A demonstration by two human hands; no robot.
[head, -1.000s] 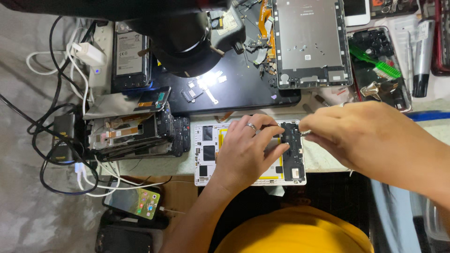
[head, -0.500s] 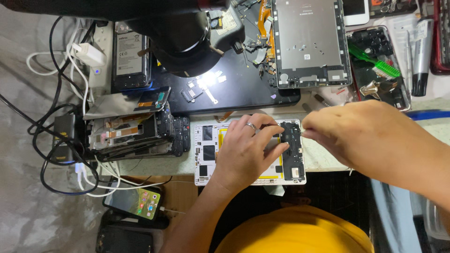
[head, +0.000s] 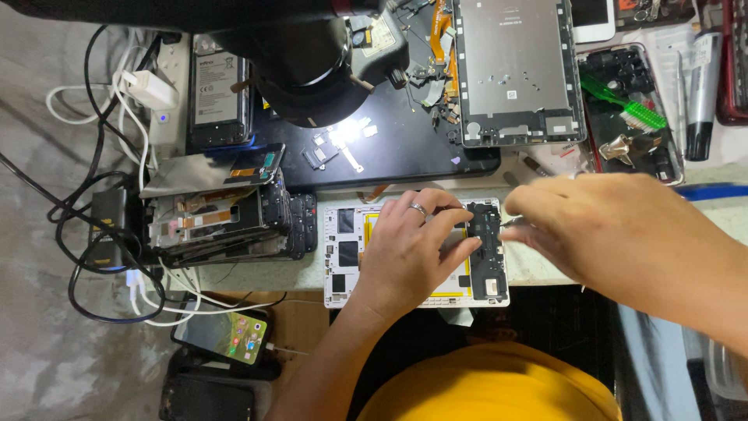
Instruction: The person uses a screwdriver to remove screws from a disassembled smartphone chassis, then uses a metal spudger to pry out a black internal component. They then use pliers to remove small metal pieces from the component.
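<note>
At the worktop's near edge lies an opened tablet (head: 351,257), white frame up. The left hand (head: 409,249) rests spread on it, fingertips pressing by the black board strip (head: 487,249). The right hand (head: 615,234) pinches a thin metal tool (head: 513,222) at that strip's top. A slip could gouge the board or tear a flex. Farther back sit stacked phone frames (head: 226,222) and a grey back plate (head: 518,70).

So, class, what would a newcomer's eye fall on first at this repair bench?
Two bare hands meet at centre: the left hand presses on an opened white tablet frame, while the right hand works a thin tool at its dark strip. Behind them a black lamp head lights the black mat.
</note>
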